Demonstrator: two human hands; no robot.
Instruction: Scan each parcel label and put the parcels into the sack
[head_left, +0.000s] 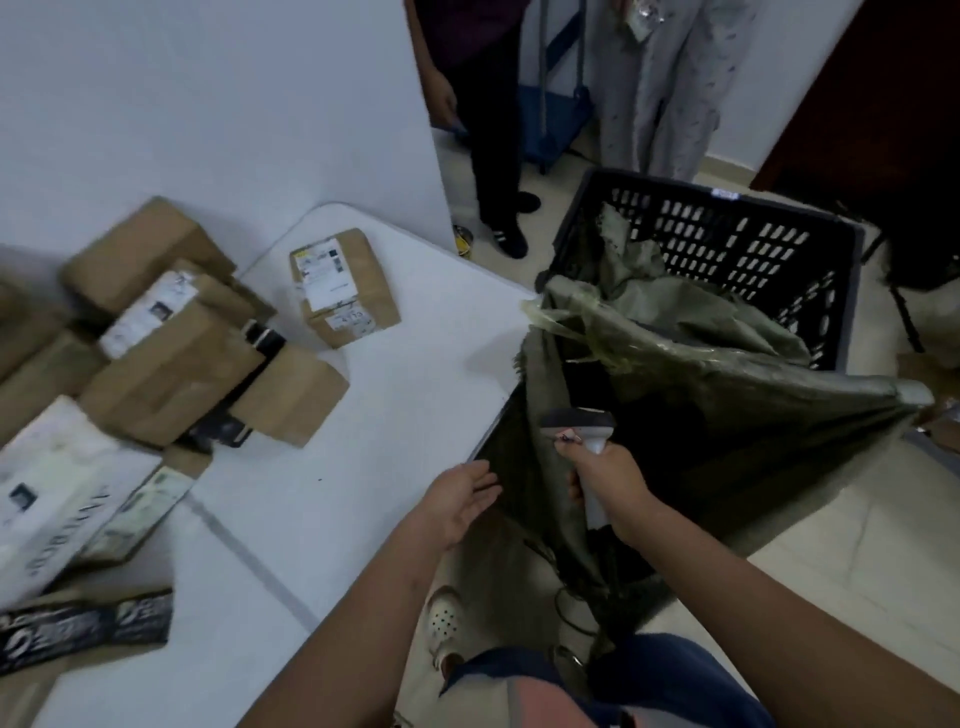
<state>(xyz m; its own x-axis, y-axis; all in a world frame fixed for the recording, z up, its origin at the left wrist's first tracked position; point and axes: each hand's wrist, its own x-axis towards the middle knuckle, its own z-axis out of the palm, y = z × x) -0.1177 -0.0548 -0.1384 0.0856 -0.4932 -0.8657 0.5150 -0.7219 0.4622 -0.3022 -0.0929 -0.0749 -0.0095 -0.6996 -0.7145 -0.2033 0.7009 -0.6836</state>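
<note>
Two bare forearms reach forward from the wearer, over a knee in torn blue jeans (613, 686) and a white perforated shoe (444, 621) on the floor. Left hand (460, 501) is open, palm turned up, fingers relaxed, holding nothing, right at the near lip of the sack (727, 374). Right hand (610, 486) is wrapped round the grip of a pale scanner (579, 428), its head poking out just above the fist, over the sack's dark mouth.

That green sack hangs limp between the counter's edge and a black slotted crate (727, 244) beyond the hands. Nothing seems to hold its mouth wide, so it could sag shut, and a parcel dropped there might catch on the folded rim or slide down to the floor. With one hand tied up by the scanner, a larger box lifted single-handed could slip.

Parcels wait on the white counter (405, 364), all to the left of the left hand: a brown labelled parcel (343, 286) lying apart ahead, then a loose heap of brown boxes (176, 332), a white bag (52, 488) and a black packet (83, 626) further left. The heap is jumbled, so pulling one out may topple others, and some labels may face down.

Two bystanders' legs (498, 171) stand beyond the crate beside a blue trolley (556, 114), well clear of the hands.
</note>
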